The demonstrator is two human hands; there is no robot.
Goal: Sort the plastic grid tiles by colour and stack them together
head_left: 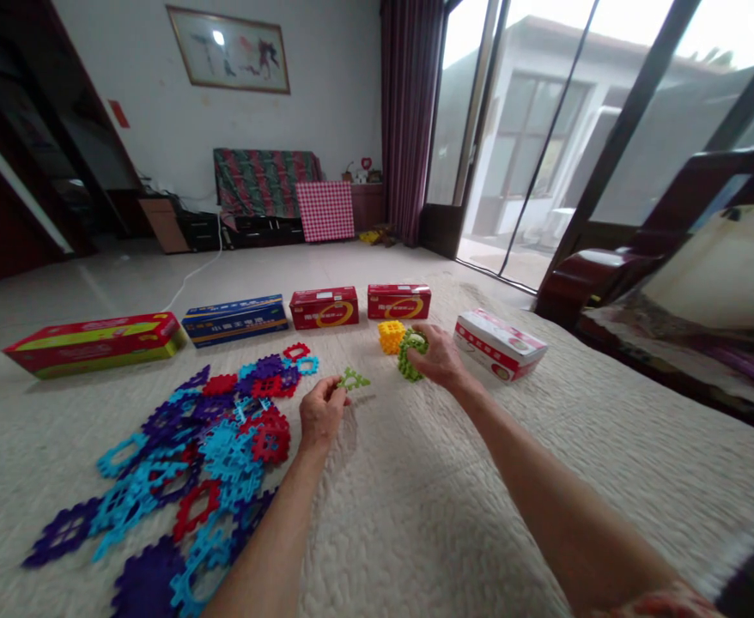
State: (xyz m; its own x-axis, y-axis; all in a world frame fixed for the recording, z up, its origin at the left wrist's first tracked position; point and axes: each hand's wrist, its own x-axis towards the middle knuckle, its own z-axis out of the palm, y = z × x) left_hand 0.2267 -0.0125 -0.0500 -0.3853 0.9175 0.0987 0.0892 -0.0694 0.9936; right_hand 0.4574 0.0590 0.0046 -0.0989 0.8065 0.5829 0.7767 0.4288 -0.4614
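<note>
Left hand (pixel 322 412) is rim-pinching a green plastic triangle (pixel 356 379), probably light, stiff; right hand (pixel 440 356) is cupping a rounded green plastic lattice (pixel 408 362).

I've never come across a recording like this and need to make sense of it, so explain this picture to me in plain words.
There is no machine here: you see a person's two bare hands. The single picture comes from a camera worn on the head, looking forward and down, so the forearms reach in from the bottom edge.

The left hand holds a small green triangular piece by its edge. The right hand has its fingers on a chunkier green shape; how firmly it grips is hard to tell. A yellow block sits right beside that shape.

On the pale quilted cover, a pile of purple, blue and red toothed pieces spreads to the left. Beyond and to the right stand several cardboard boxes.
</note>
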